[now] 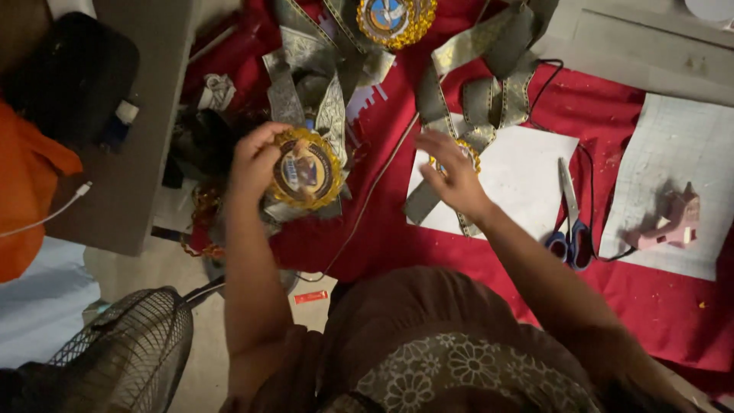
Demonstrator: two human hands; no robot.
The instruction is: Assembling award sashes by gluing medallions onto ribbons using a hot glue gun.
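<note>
Closest to me I've got the brown floral-trimmed garment (pixel 428 359) filling the bottom of the view, and off to the lower left a black wire fan cage (pixel 126 348) with a small red tube (pixel 310 297) lying on the floor just beside it. Moving up, the left hand (pixel 254 162) is clamped around the edge of a round gold-rimmed badge (pixel 307 173), fingers curled over its left rim, holding it raised above the red cloth (pixel 665 306) with silver-grey ribbon loops (pixel 306 84) trailing behind it. The right hand (pixel 455 177) is pressed down over a second gold-rimmed badge (pixel 468 153), fingers spread and bent across it; I cannot tell if it is actually gripping or just resting on top. That badge sits on a white paper sheet (pixel 527 183), with another tangle of grey-gold ribbon (pixel 489 84) running up from it. To the right of the sheet, blue-handled scissors (pixel 569 222) lie on the red cloth, blades pointing away from me, and further right a pink glue gun (pixel 673 222) rests on a gridded mat (pixel 673 153), its black cord looping back past the scissors. At the far top edge, a third gold badge (pixel 394 19) with a blue centre lies among ribbons.
</note>
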